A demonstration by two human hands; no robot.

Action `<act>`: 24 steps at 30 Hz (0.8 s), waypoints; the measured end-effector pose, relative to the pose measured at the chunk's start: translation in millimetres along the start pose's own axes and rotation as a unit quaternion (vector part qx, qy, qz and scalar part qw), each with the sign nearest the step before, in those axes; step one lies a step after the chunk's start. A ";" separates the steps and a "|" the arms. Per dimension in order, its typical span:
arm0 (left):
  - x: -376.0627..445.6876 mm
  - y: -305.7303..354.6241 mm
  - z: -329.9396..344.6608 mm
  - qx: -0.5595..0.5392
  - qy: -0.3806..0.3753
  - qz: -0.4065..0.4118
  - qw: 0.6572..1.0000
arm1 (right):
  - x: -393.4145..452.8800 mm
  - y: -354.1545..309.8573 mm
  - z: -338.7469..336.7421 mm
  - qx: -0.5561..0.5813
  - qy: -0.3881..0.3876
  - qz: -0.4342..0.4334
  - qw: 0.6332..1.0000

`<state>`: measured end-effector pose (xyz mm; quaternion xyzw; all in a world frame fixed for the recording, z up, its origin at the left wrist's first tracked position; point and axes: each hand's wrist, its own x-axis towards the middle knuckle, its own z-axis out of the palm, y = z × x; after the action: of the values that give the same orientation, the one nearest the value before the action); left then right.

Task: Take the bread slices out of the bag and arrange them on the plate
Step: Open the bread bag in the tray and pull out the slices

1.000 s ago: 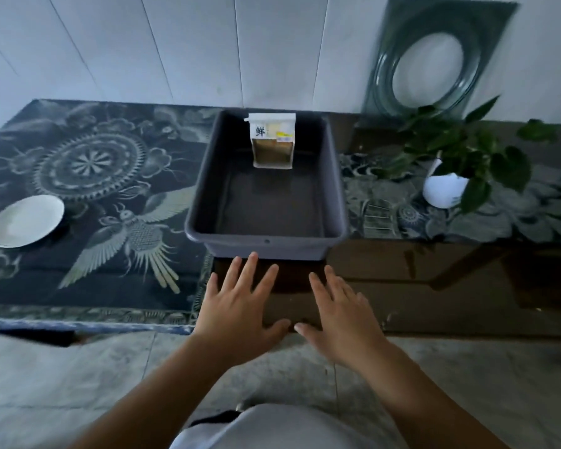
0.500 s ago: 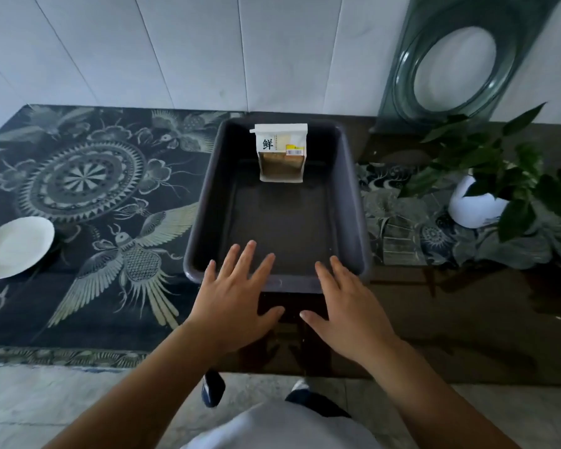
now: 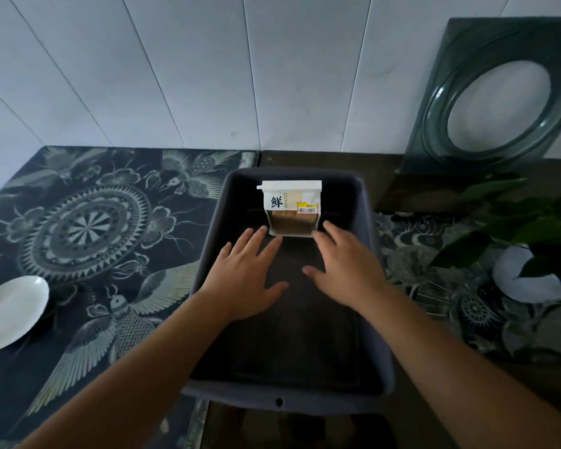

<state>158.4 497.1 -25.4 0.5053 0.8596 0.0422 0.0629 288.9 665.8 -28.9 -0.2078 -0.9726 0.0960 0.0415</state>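
The bag (image 3: pixel 291 209) is standing in a grey bin (image 3: pixel 368 228) on the patterned table (image 3: pixel 88 228) by a white wall, both hands, left (image 3: pixel 245 280) and right (image 3: pixel 347 270), spreading open beside it.

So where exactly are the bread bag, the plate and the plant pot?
bread bag (image 3: pixel 291 207): head view, on its white printed upper front.
plate (image 3: pixel 8 314): head view, middle of its white face, at the left edge.
plant pot (image 3: pixel 518 280): head view, its white side under the leaves.

Matt grey plastic tub (image 3: pixel 366 222), smooth paper-and-film bag (image 3: pixel 290 207), glossy white plate (image 3: pixel 8 314), printed cloth (image 3: pixel 88 222) flat and matt, glossy green glass panel (image 3: pixel 496 102)
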 end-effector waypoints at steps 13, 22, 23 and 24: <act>184.1 -51.8 -6.4 0.035 0.101 0.135 0.985 | 161.3 39.3 5.2 -0.111 0.035 -0.050 0.992; 231.2 -75.8 -2.0 0.035 0.069 0.195 0.978 | 203.5 76.3 20.7 -0.146 0.085 -0.170 0.971; 234.2 -78.7 -0.7 0.028 0.068 0.192 0.979 | 207.8 78.7 21.5 -0.145 0.090 -0.182 0.968; 236.4 -81.9 1.7 0.025 0.069 0.187 0.980 | 211.1 80.6 22.8 -0.145 0.092 -0.193 0.966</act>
<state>-25.9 664.0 -53.8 0.6545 0.7529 0.0666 -0.0182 125.9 821.0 -59.0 -0.0275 -0.9897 -0.0755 0.1182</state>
